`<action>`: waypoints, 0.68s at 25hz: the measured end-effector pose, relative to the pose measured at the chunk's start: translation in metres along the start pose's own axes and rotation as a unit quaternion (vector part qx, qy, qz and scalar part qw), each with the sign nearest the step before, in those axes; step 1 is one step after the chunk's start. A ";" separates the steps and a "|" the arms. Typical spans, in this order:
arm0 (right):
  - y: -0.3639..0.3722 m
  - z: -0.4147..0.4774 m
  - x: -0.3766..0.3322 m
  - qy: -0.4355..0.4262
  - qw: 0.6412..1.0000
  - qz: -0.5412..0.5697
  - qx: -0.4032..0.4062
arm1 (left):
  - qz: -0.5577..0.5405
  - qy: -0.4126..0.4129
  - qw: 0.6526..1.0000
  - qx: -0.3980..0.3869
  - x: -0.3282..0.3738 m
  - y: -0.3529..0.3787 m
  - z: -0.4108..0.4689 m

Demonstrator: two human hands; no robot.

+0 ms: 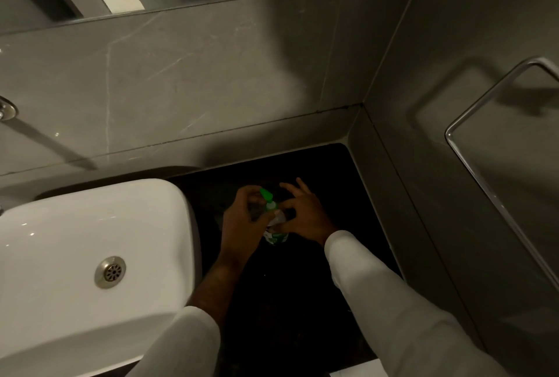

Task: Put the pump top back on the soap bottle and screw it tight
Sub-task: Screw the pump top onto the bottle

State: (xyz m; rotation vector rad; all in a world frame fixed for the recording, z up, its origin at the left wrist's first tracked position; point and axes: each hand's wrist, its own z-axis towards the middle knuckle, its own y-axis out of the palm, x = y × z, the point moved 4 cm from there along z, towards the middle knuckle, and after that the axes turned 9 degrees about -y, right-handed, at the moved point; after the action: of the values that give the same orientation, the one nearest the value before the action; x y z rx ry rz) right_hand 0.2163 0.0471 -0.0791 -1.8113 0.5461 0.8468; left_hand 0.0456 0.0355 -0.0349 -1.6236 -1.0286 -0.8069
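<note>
White sleeves: both arms reach forward over the dark table (302,301).
Soap bottle (276,236): upright between the hands.
Left hand (242,219): wrapped around the bottle.
Right hand (302,213): fingertips pinching the collar, other fingers spread.
Pump top (267,196): seated on the neck; tightening seemingly unfinished.
</note>
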 end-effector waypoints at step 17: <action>-0.001 -0.005 -0.008 0.013 1.000 0.021 -0.004 | 0.028 0.001 0.998 -0.059 -0.006 -0.002 0.004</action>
State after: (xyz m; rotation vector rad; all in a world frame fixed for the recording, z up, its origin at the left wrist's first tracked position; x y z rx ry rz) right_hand 0.2138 0.0425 -0.0710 -1.8251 0.6006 0.8565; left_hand 0.0415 0.0383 -0.0411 -1.7446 -0.9441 -0.8446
